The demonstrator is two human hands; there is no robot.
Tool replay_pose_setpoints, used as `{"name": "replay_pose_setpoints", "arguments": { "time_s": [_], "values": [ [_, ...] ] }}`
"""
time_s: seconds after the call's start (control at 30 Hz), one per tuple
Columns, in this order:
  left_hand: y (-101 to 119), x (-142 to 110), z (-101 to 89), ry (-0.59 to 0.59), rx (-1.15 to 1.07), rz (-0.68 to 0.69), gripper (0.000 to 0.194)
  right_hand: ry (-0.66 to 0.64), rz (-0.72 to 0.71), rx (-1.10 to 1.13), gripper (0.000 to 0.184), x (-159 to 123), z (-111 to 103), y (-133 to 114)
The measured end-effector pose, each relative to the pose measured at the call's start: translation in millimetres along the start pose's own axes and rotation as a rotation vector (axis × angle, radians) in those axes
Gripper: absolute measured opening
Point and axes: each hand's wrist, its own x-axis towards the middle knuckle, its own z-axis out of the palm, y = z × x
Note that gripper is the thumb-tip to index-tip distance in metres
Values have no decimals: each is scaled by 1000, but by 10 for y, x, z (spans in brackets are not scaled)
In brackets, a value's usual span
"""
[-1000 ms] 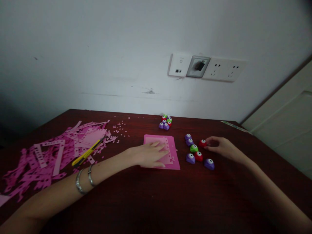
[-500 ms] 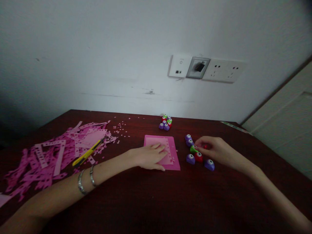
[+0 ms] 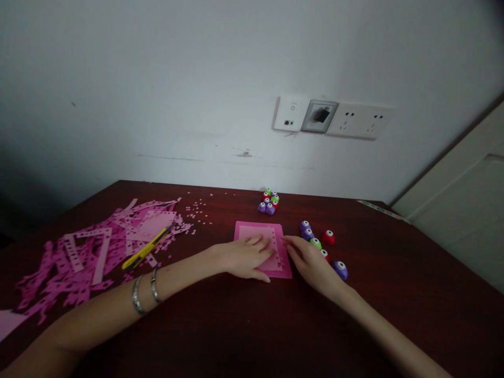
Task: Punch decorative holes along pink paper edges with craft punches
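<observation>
My left hand (image 3: 246, 258) lies flat with its fingers spread over a light pink sheet (image 3: 252, 231), which rests on a darker pink sheet (image 3: 241, 224). Small punched holes or bits run down the light sheet's right side. At the right edge of the stack, my right hand (image 3: 311, 261) has its thumb and fingers drawn together; whatever is between the fingertips is too small to make out. Beside and partly behind it sit purple paper punches (image 3: 307, 234) with eye shapes, a green punch (image 3: 315, 243) and red ones. One more purple punch (image 3: 340, 270) stands by the right wrist.
Pink paper scraps (image 3: 112, 241) heap at the left, with a yellow utility knife (image 3: 144, 252) on them. Tiny punched bits (image 3: 195, 210) lie scattered nearby. Another cluster of punches (image 3: 270, 202) sits near the wall. A strip like a ruler (image 3: 381, 210) lies at the back right.
My right hand has moved left from the punches to the sheets' edge. A red punch now stands upright where that hand was. My left hand stays on the sheet.
</observation>
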Motion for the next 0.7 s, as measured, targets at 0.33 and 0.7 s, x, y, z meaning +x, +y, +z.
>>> {"name": "replay_pose_setpoints", "arguments": {
  "time_s": [0.33, 0.7],
  "values": [
    [-378, 108, -182, 313, -28, -168, 24, -67, -5, -58, 39, -18, -23, -58],
    [-367, 639, -349, 111, -77, 109, 18, -75, 99, 81, 46, -24, 40, 29]
  ]
}}
